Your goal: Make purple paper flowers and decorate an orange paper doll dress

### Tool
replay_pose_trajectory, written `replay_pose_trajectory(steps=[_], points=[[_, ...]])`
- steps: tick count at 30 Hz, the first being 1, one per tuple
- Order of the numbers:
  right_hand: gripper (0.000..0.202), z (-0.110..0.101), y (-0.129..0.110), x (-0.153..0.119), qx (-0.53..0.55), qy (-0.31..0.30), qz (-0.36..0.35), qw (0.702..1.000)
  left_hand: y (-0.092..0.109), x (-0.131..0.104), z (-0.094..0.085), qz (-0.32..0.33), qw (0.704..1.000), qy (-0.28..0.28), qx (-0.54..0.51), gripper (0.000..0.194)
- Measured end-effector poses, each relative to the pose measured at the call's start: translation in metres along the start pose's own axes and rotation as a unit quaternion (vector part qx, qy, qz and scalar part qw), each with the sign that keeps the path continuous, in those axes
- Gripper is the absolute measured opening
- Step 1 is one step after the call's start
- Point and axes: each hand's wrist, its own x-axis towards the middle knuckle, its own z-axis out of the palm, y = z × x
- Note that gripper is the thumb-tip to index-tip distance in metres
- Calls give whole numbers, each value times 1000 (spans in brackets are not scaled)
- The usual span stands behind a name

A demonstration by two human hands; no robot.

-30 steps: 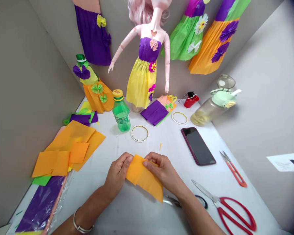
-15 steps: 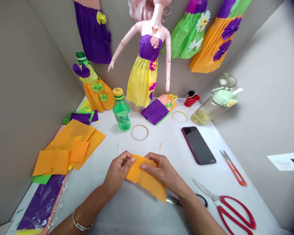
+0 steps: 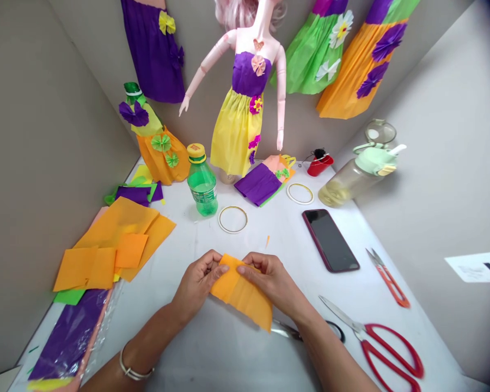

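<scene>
An orange piece of crepe-like paper (image 3: 245, 296) is held above the white table, its lower right end hanging free. My left hand (image 3: 200, 280) pinches its left edge between thumb and fingers. On the upper edge, my right hand (image 3: 271, 280) grips the same piece, thumb on the front and fingers behind. Faint creases run across the piece. Below my right forearm lies a pair of scissors (image 3: 286, 329), partly hidden by the arm. Red-handled scissors (image 3: 363, 332) rest to the right of that forearm.
Orange sheets (image 3: 118, 228) are piled at the left above a purple sheet (image 3: 71, 332). A green bottle (image 3: 203, 185), tape rolls (image 3: 233, 219), a phone (image 3: 330, 240), thread snips (image 3: 389, 277) and a water bottle (image 3: 351, 179) surround the hands. A dressed doll (image 3: 245, 109) stands behind.
My hands have drawn slightly closer together on the orange piece, and my right thumb has shifted left. The piece's free end has moved a little left and up.
</scene>
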Motion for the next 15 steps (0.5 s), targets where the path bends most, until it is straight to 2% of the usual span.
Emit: replay_pose_trajectory(steps=[5,12,15], points=[[38,-1,1,1,-11,-7,0,1000,4,-1,-1,19,1000,-8,9,37],[37,1,-1,-1,-41,-11,-13,999,5,0,0,1,999,28,29,32],[38,1,-1,-1,-36,-13,-14,999,6,0,-2,10,999,2,44,34]])
